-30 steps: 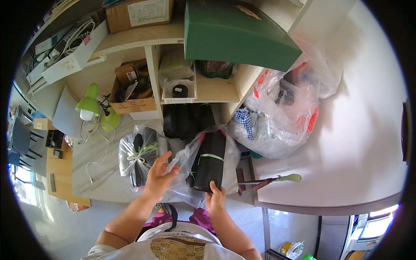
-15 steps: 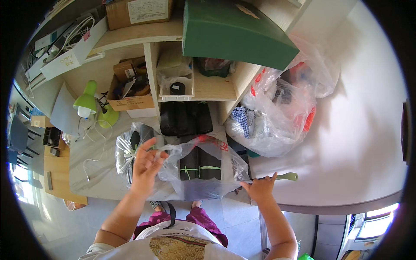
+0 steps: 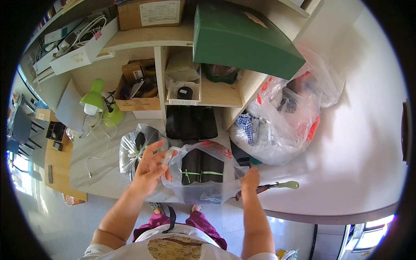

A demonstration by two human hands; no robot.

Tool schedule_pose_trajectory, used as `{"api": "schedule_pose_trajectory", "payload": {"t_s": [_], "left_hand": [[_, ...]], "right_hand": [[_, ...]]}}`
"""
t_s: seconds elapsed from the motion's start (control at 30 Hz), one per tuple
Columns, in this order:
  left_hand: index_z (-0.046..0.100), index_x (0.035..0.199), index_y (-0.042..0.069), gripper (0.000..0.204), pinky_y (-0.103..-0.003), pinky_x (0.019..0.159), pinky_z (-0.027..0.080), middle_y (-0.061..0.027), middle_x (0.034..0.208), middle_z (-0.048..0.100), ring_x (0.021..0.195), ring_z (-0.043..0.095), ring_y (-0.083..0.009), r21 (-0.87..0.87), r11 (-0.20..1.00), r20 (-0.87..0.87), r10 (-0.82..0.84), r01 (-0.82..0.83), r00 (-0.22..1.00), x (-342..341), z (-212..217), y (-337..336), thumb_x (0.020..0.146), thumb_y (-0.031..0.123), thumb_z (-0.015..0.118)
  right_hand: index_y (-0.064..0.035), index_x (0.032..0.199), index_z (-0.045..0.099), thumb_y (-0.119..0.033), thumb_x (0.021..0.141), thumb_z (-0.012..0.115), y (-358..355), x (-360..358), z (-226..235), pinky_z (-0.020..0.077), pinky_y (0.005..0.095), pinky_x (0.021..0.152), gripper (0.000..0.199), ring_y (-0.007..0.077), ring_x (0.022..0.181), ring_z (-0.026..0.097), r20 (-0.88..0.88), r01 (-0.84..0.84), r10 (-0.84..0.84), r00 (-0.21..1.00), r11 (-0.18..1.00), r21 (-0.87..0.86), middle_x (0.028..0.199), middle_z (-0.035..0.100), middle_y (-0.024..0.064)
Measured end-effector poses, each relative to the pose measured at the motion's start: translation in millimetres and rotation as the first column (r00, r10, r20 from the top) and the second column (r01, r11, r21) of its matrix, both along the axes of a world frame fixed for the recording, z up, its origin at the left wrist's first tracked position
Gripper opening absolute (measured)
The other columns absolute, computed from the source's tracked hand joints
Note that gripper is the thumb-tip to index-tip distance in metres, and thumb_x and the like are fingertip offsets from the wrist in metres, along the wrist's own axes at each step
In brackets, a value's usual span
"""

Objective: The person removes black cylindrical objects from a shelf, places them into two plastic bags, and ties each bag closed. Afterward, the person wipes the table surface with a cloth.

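A clear plastic bag (image 3: 200, 193) with red print lies at the counter's front edge, its mouth spread wide. Inside it are black rolled bundles (image 3: 202, 165) tied with thin green bands. My left hand (image 3: 149, 171) pinches the left side of the bag's rim, the index finger raised. On the other side, my right hand (image 3: 250, 179) is closed on the bag's right edge. A tool with a pale green handle (image 3: 288, 185) rests on the counter just right of that hand. Close to my left hand sits a knotted clear bag (image 3: 130, 149) with dark contents.
Black packages (image 3: 190, 122) stand behind the open bag, below a shelf with a white basket (image 3: 190, 97). A large clear bag of clothes (image 3: 277, 138) lies at right under a jutting green box (image 3: 247, 45). At left stand a green lamp (image 3: 92, 99) and a white cable (image 3: 86, 162).
My right hand has moved left and slightly up, off the green-handled tool's area, onto the bag's edge. My left hand has shifted slightly right, still at the rim. The view has shifted slightly.
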State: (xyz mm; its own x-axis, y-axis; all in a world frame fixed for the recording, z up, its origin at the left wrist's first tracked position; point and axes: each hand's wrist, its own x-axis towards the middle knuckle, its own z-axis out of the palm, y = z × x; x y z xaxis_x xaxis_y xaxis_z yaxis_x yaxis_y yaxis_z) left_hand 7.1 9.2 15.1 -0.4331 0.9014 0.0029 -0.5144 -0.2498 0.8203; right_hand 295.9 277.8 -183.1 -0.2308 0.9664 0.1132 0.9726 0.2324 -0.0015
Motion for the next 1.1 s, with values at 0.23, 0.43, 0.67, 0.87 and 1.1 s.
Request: {"api": "schedule_pose_trajectory", "payload": {"t_s": [0.23,0.43,0.67,0.87,1.1], "left_hand": [[0.018,0.143,0.016,0.072,-0.037,0.068,0.052,-0.0206,0.128,0.044,0.076,0.059,-0.0221,0.194,0.978,-0.085,0.094,-0.076,0.992,4,12,-10,0.085,0.008,0.059],[0.015,0.144,0.016,0.073,-0.038,0.067,0.051,-0.0198,0.128,0.042,0.078,0.059,-0.0234,0.201,0.978,-0.086,0.076,-0.058,0.993,2,32,-20,0.085,0.009,0.059],[0.024,0.14,0.009,0.07,-0.036,0.068,0.051,-0.0177,0.118,0.047,0.077,0.059,-0.0222,0.009,0.99,-0.118,0.144,-0.144,0.983,-11,3,-27,0.082,0.005,0.062],[0.026,0.138,0.006,0.069,-0.034,0.07,0.051,-0.0169,0.115,0.048,0.081,0.058,-0.0205,-0.012,0.986,-0.099,0.162,-0.164,0.982,-17,-6,-15,0.079,0.003,0.063],[0.033,0.134,0.004,0.065,-0.034,0.067,0.052,-0.0163,0.112,0.051,0.08,0.059,-0.0212,-0.123,0.97,-0.069,0.201,-0.208,0.977,-13,-12,3,0.077,0.001,0.065]], "right_hand": [[0.001,0.069,0.058,-0.002,0.074,0.051,17,-11,151,0.0468,0.0353,0.052,0.01,0.0236,0.057,0.059,-0.543,-0.22,0.177,0.821,0.975,-0.015,0.064,0.059,0.0132],[0.0013,0.069,0.059,0.002,0.073,0.047,19,-23,181,0.0378,0.0246,0.038,0.012,0.0112,0.044,0.05,-0.839,-0.195,-0.199,0.506,0.921,-0.337,0.056,0.054,0.0053],[0.0013,0.1,0.057,0.002,0.068,0.054,-13,-66,200,0.0435,0.0291,0.08,0.032,0.0177,0.091,0.057,-0.842,-0.404,-0.134,0.522,0.831,-0.383,0.097,0.059,0.0105],[0.0028,0.124,0.048,-0.016,0.074,0.062,-7,-171,149,0.0347,0.0361,0.1,0.055,0.0291,0.119,0.047,-0.846,-0.681,0.205,0.491,0.697,-0.226,0.125,0.052,0.0197],[0.0078,0.111,0.054,-0.034,0.053,0.082,69,-251,-35,0.0489,0.0387,0.081,0.077,0.0357,0.094,0.062,-0.63,-0.303,0.09,0.772,0.923,-0.239,0.099,0.063,0.0253]]}}
